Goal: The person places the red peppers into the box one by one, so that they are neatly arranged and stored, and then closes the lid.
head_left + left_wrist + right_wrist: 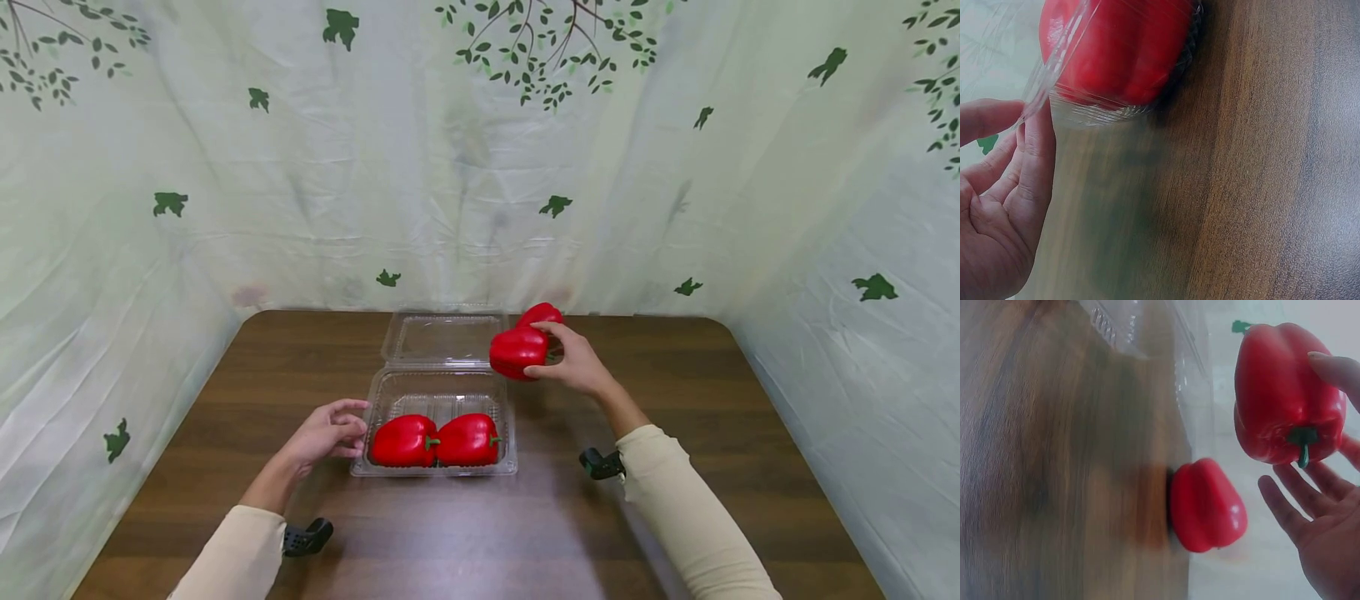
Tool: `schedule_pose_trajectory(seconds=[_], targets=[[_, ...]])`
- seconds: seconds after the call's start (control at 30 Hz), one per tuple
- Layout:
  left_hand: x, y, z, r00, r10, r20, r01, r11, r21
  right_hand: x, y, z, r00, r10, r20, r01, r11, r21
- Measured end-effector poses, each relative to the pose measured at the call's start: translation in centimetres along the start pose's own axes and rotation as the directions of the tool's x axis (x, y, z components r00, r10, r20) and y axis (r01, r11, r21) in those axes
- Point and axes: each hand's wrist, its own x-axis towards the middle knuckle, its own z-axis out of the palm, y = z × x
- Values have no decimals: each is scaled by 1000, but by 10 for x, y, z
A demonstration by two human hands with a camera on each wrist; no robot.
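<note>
A clear plastic clamshell container (435, 385) lies open on the table, its lid hinged back. Two red bell peppers (405, 441) sit side by side in its front part, green stems to the right. My left hand (330, 433) pinches the container's left rim between thumb and finger, and the left wrist view shows the plastic edge (1054, 69) between them. Above the table, right of the lid, my right hand (572, 360) grips another red bell pepper (1288, 394) by its sides. Behind it a further red bell pepper (1205, 505) rests on the table.
The brown wooden table (637, 517) ends at a pale leaf-printed curtain (465, 167) behind and on both sides. Black wrist cameras (600, 463) hang under both forearms. The lid (446, 337) lies flat toward the table's back edge.
</note>
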Motion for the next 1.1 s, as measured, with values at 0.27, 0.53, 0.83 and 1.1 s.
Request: schedule_pose_trajectory(seconds=[0.27,0.53,0.83,1.1], targets=[[0,0,0,1000,8,4,-8,1000,-6,6,-9,17,1000,-22,17,22,999,27],[0,-1,0,1000,14,6,-14,1000,-9,9,-17,30,998,-42,38,40,999,35],[0,-2,0,1000,13,6,-13,1000,-2,14,-22,39,997,-40,69,36,998,60],[0,1,0,1000,3,7,-3,1000,-10,20,-29,50,992,-53,114,45,997,67]])
